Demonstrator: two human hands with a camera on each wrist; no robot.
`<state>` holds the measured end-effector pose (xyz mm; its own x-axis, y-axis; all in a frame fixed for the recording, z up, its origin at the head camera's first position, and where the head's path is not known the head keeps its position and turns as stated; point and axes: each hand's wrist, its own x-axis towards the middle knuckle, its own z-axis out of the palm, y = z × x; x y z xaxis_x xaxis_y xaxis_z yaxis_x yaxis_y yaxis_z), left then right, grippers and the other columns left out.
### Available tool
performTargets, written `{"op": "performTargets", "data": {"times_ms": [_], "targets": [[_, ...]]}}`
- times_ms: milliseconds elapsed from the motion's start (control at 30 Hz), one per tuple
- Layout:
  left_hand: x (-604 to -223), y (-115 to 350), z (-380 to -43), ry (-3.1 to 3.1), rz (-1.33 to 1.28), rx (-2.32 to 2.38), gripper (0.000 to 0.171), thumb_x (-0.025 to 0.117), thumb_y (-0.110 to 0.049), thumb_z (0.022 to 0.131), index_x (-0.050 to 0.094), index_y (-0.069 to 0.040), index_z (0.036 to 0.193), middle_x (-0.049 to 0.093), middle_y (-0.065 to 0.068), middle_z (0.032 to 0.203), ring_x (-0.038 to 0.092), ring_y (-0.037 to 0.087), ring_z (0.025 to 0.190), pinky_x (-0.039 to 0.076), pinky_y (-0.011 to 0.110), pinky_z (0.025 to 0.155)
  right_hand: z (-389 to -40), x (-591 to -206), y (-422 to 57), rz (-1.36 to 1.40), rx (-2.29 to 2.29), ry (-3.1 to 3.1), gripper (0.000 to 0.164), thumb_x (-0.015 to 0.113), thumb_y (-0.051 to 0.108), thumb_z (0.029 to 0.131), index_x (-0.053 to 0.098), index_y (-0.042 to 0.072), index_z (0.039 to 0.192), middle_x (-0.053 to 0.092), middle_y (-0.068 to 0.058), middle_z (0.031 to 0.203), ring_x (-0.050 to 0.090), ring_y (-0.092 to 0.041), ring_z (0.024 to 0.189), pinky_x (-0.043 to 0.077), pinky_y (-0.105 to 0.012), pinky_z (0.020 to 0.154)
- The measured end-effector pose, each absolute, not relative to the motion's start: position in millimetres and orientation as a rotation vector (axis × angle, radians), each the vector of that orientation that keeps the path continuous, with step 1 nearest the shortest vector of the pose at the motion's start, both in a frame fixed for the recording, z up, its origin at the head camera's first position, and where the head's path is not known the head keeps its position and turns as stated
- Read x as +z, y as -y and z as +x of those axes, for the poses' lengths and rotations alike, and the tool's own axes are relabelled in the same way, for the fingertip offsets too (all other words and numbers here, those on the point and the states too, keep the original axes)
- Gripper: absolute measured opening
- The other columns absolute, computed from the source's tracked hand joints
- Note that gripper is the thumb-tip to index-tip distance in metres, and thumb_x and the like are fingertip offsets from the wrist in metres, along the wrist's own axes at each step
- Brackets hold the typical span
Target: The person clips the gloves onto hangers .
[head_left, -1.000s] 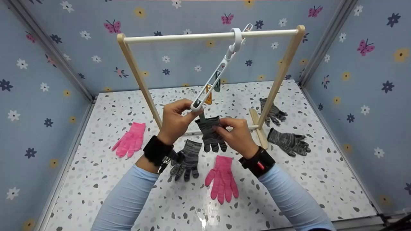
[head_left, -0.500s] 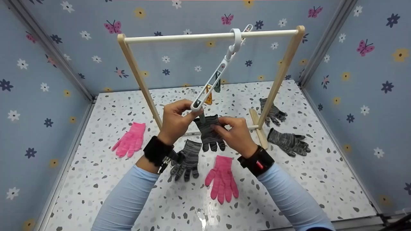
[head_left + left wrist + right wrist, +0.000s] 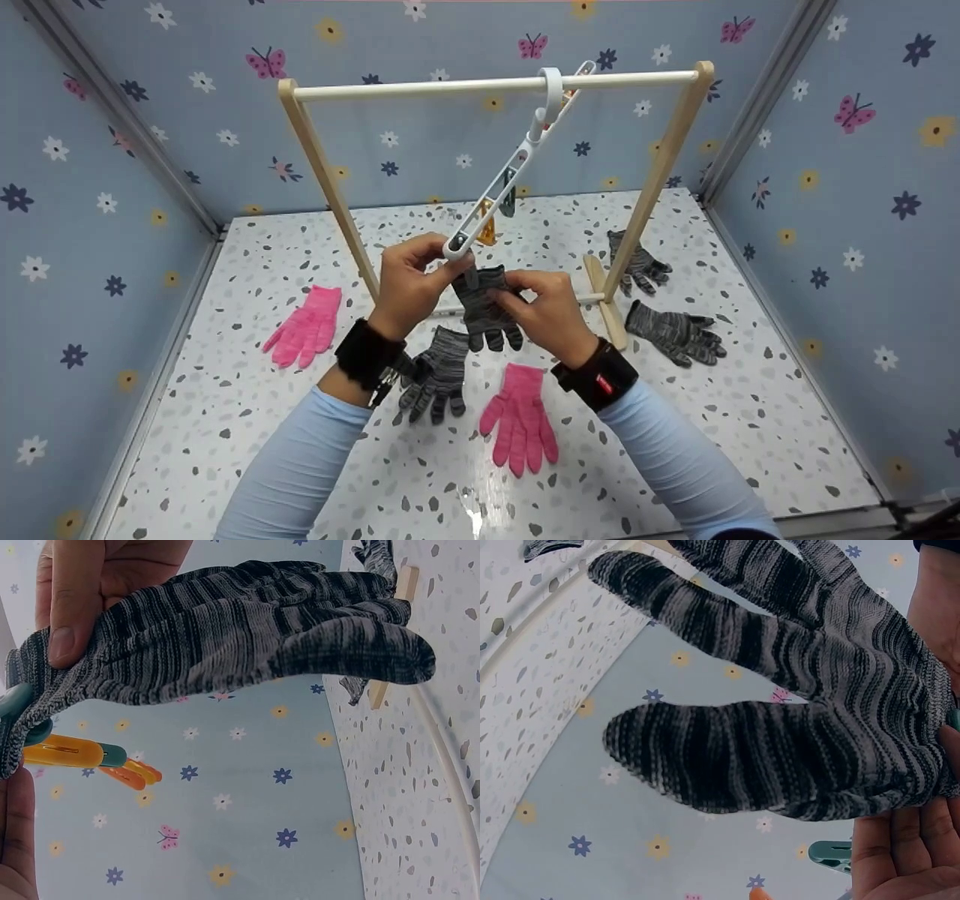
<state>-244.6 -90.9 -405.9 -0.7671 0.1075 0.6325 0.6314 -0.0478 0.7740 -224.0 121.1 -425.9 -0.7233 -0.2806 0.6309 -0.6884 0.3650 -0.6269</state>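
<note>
A white clip hanger (image 3: 495, 196) hooks over the rack's top rail, its near end by my left hand (image 3: 412, 279). My left thumb and fingers pinch the dark green clothespin (image 3: 19, 709) under that end. The grey-and-black striped knit glove (image 3: 487, 307) hangs fingers down, and the clothespin lies at its cuff edge. Whether its jaws have closed on the cuff cannot be told. My right hand (image 3: 551, 309) pinches the glove's cuff side between thumb and fingers. In the right wrist view the glove (image 3: 840, 705) spreads in front of the palm.
The wooden rack (image 3: 324, 172) stands on a speckled white tabletop (image 3: 247, 450). Pink gloves lie at left (image 3: 306, 328) and front centre (image 3: 520, 420). Striped gloves lie near my left wrist (image 3: 436, 375) and at right (image 3: 675, 331). An orange clothespin (image 3: 487, 223) hangs farther along the hanger.
My right hand and the glove have shifted slightly left and up, so the cuff sits closer to the clothespin. My left hand has stayed at the hanger's near end.
</note>
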Motion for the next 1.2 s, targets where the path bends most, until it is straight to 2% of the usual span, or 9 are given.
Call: {"op": "performTargets", "data": {"times_ms": [200, 733, 900, 1200], "targets": [[-409, 93, -244, 1.854, -0.792, -1.882, 0.013, 0.081, 0.015, 0.083, 0.071, 0.016, 0.091, 0.076, -0.020, 0.092, 0.072, 0.004, 0.084, 0.061, 0.023, 0.082, -224, -427, -121, 0.837, 1.326, 2.200, 0.007, 0.083, 0.001, 0.092, 0.083, -0.002, 0.098, 0.083, -0.013, 0.090, 0.080, -0.029, 0.079, 0.065, -0.039, 0.073], [-413, 95, -237, 1.846, -0.811, -1.933, 0.022, 0.082, 0.017, 0.081, 0.069, 0.019, 0.099, 0.075, -0.016, 0.098, 0.073, 0.007, 0.091, 0.062, 0.024, 0.091, -222, -424, -123, 0.851, 1.260, 2.237, 0.008, 0.084, 0.002, 0.092, 0.082, -0.003, 0.097, 0.082, -0.015, 0.089, 0.078, -0.028, 0.078, 0.063, -0.037, 0.072], [-413, 95, -237, 1.842, -0.818, -1.920, 0.022, 0.082, 0.015, 0.082, 0.069, 0.019, 0.100, 0.075, -0.017, 0.098, 0.073, 0.006, 0.092, 0.062, 0.023, 0.090, -220, -421, -123, 0.861, 1.317, 2.211, 0.012, 0.086, 0.006, 0.093, 0.081, -0.003, 0.100, 0.082, -0.014, 0.090, 0.079, -0.029, 0.083, 0.065, -0.041, 0.077], [-417, 95, -236, 1.834, -0.793, -1.936, 0.026, 0.082, 0.016, 0.083, 0.069, 0.020, 0.105, 0.074, -0.015, 0.096, 0.072, 0.006, 0.090, 0.062, 0.023, 0.090, -224, -414, -127, 0.864, 1.313, 2.157, 0.016, 0.085, 0.006, 0.093, 0.081, -0.005, 0.105, 0.082, -0.016, 0.095, 0.078, -0.030, 0.087, 0.064, -0.038, 0.084]]}}
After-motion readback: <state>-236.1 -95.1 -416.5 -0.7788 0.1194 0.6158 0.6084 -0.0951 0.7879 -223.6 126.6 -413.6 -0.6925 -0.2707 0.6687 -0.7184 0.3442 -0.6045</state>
